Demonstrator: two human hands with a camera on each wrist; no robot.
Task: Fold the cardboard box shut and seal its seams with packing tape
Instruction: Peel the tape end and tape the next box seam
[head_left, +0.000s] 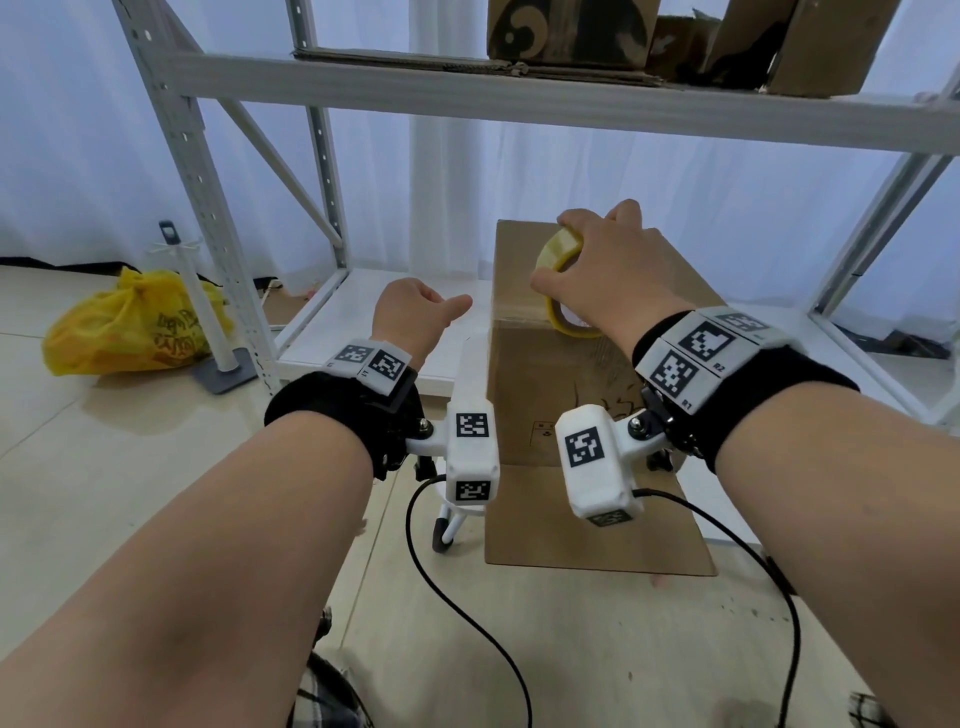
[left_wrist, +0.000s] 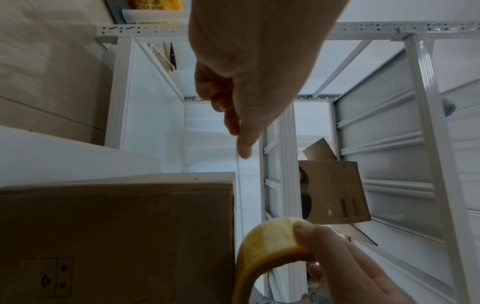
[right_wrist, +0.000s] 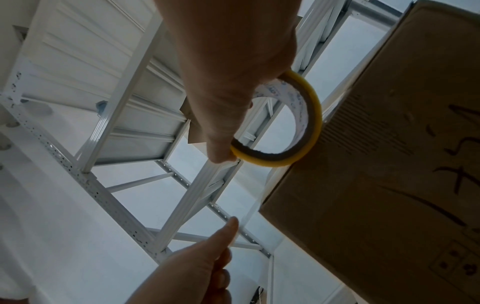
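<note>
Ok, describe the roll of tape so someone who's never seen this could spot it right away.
Find the tall cardboard box standing on the floor before the white metal shelving. At its top edge, the right hand grips the tape roll, the only yellow ring here, unlike the crumpled yellow bag far left.

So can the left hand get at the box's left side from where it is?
Probably yes: the left hand hovers beside the cardboard box with only open air between; the tape roll is in the right hand.

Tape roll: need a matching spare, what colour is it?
Yellow tape roll, with a white printed core; clearest in the right wrist view.
</note>
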